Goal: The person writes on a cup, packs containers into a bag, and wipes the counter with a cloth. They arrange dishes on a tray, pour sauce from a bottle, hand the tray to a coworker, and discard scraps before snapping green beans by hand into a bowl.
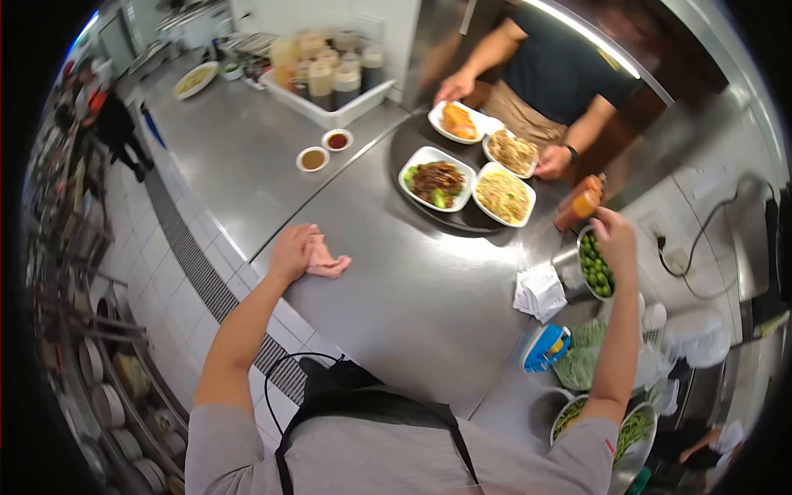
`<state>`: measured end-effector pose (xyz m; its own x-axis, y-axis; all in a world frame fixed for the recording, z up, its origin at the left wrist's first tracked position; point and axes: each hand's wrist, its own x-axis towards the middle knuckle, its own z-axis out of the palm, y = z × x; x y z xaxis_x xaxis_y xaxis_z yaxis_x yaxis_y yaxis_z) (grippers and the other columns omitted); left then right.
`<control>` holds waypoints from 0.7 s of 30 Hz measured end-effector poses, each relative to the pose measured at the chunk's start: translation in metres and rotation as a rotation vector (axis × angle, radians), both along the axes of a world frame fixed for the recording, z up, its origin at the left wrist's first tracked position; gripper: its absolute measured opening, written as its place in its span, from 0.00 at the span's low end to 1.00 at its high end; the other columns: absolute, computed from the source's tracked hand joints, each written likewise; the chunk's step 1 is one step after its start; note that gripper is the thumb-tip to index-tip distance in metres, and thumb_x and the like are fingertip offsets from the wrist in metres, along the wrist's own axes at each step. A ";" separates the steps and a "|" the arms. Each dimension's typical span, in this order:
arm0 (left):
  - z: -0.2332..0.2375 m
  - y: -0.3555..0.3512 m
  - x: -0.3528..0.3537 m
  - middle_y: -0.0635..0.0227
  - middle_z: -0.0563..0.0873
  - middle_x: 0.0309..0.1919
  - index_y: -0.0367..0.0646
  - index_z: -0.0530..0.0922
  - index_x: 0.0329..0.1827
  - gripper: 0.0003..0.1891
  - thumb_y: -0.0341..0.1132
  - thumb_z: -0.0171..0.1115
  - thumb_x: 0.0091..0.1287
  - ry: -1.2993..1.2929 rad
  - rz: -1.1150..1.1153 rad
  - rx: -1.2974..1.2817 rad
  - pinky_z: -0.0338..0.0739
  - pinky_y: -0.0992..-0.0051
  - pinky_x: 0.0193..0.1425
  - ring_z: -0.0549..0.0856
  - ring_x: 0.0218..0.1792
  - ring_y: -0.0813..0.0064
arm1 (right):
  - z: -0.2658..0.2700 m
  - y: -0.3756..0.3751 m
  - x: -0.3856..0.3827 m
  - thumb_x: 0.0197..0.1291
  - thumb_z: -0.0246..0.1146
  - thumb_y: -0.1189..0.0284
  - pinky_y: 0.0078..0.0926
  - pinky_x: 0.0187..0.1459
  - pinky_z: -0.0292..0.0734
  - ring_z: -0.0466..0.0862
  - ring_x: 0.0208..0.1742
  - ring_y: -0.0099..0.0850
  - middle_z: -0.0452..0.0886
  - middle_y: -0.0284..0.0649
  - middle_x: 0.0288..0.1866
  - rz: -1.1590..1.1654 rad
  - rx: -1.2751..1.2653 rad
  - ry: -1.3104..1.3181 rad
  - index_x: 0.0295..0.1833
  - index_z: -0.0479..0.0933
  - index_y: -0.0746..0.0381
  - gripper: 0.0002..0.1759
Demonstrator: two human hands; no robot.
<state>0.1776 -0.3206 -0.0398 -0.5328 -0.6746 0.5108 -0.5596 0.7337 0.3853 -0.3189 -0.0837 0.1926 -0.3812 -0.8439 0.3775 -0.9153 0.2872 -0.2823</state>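
Observation:
On the steel counter (388,272), my left hand (290,252) is closed round a pink cloth (326,257), whose loose end sticks out to the right. My right hand (615,238) reaches over the rim of a metal container of small green limes (596,268); its fingers are pressed together, and what they hold, if anything, is hidden. Just behind it stand orange-red sauce bottles (584,200). Farther back, a dark round tray (402,148) bears several white dishes of food, among them a meat and greens dish (435,181) and a rice dish (502,195).
Across the counter a person (549,78) touches the dishes with both hands. Two sauce cups (313,159) and a white bin of bottles (330,103) are at the back left. White papers (540,292), a blue object (544,347) and bowls of green vegetables (634,437) lie at the right.

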 end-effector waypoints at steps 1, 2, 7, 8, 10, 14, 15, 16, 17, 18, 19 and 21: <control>0.003 0.001 -0.001 0.58 0.79 0.44 0.40 0.76 0.44 0.13 0.29 0.52 0.55 0.020 -0.010 0.022 0.70 0.65 0.51 0.76 0.46 0.58 | 0.003 -0.031 0.040 0.50 0.61 0.72 0.29 0.40 0.74 0.81 0.37 0.40 0.80 0.49 0.37 0.106 -0.028 -0.047 0.43 0.77 0.65 0.13; 0.005 0.002 -0.002 0.58 0.79 0.44 0.40 0.76 0.44 0.13 0.29 0.52 0.55 0.032 0.021 0.020 0.70 0.65 0.51 0.76 0.46 0.58 | -0.016 -0.067 0.056 0.50 0.61 0.72 0.28 0.39 0.75 0.82 0.35 0.37 0.81 0.48 0.36 0.297 -0.063 -0.106 0.44 0.78 0.65 0.14; 0.000 0.000 0.002 0.60 0.79 0.43 0.42 0.76 0.42 0.11 0.29 0.54 0.55 0.079 0.005 0.027 0.71 0.65 0.50 0.76 0.47 0.59 | -0.084 -0.216 0.212 0.46 0.65 0.66 0.29 0.41 0.74 0.81 0.37 0.40 0.80 0.47 0.33 0.626 0.136 -0.307 0.41 0.78 0.65 0.18; 0.001 0.001 0.003 0.60 0.79 0.43 0.42 0.76 0.42 0.11 0.29 0.54 0.55 0.077 0.024 0.023 0.71 0.65 0.50 0.76 0.47 0.59 | -0.105 -0.247 0.236 0.44 0.66 0.65 0.30 0.45 0.74 0.80 0.39 0.41 0.80 0.48 0.37 0.651 0.119 -0.334 0.43 0.78 0.64 0.20; 0.002 0.003 0.005 0.63 0.79 0.44 0.42 0.76 0.41 0.11 0.31 0.56 0.54 0.059 0.015 0.066 0.71 0.65 0.50 0.76 0.48 0.60 | -0.131 -0.301 0.277 0.38 0.69 0.63 0.38 0.54 0.68 0.71 0.55 0.45 0.75 0.47 0.51 0.681 0.114 -0.127 0.54 0.72 0.59 0.32; 0.001 -0.004 0.007 0.64 0.78 0.45 0.43 0.75 0.41 0.12 0.32 0.58 0.53 0.092 -0.048 0.041 0.71 0.66 0.50 0.77 0.46 0.61 | -0.150 -0.380 0.319 0.35 0.71 0.60 0.43 0.57 0.64 0.66 0.60 0.45 0.72 0.44 0.55 0.797 0.229 0.198 0.60 0.67 0.55 0.40; -0.001 -0.006 0.007 0.65 0.78 0.44 0.43 0.75 0.40 0.12 0.33 0.58 0.53 0.105 -0.063 0.066 0.71 0.66 0.49 0.77 0.45 0.62 | -0.154 -0.396 0.323 0.33 0.71 0.59 0.45 0.58 0.62 0.65 0.61 0.44 0.72 0.42 0.56 0.821 0.279 0.238 0.61 0.66 0.53 0.43; -0.002 -0.007 0.008 0.65 0.78 0.44 0.44 0.75 0.40 0.12 0.33 0.58 0.53 0.118 -0.079 0.090 0.71 0.67 0.48 0.77 0.44 0.63 | -0.159 -0.407 0.325 0.31 0.72 0.57 0.47 0.59 0.60 0.64 0.62 0.43 0.71 0.40 0.57 0.845 0.329 0.277 0.62 0.65 0.52 0.45; -0.002 -0.008 0.008 0.65 0.78 0.44 0.44 0.75 0.40 0.12 0.33 0.58 0.53 0.122 -0.081 0.100 0.71 0.67 0.48 0.77 0.44 0.63 | -0.164 -0.416 0.325 0.31 0.72 0.57 0.47 0.59 0.60 0.64 0.62 0.43 0.71 0.40 0.57 0.844 0.341 0.276 0.62 0.65 0.52 0.45; -0.002 -0.009 0.008 0.65 0.78 0.44 0.44 0.75 0.40 0.12 0.34 0.58 0.53 0.119 -0.077 0.104 0.71 0.67 0.47 0.77 0.43 0.63 | -0.159 -0.421 0.328 0.30 0.72 0.56 0.47 0.58 0.60 0.64 0.61 0.42 0.72 0.40 0.55 0.850 0.441 0.322 0.61 0.66 0.53 0.45; -0.001 -0.009 0.009 0.65 0.78 0.43 0.44 0.75 0.40 0.12 0.34 0.58 0.53 0.116 -0.077 0.108 0.71 0.68 0.46 0.77 0.43 0.64 | -0.155 -0.424 0.330 0.28 0.72 0.54 0.46 0.57 0.60 0.65 0.60 0.41 0.73 0.39 0.54 0.852 0.542 0.365 0.60 0.67 0.53 0.45; 0.001 -0.010 0.011 0.65 0.78 0.43 0.45 0.75 0.41 0.12 0.35 0.58 0.53 0.098 -0.093 0.118 0.71 0.68 0.45 0.77 0.43 0.64 | -0.147 -0.424 0.332 0.29 0.71 0.54 0.45 0.56 0.61 0.66 0.59 0.40 0.74 0.39 0.52 0.871 0.599 0.395 0.59 0.68 0.54 0.45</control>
<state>0.1881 -0.3302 -0.0387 -0.5476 -0.6831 0.4832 -0.4467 0.7270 0.5215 0.0136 -0.5075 0.0452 0.4827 -0.8494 -0.2134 -0.8643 -0.5013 0.0405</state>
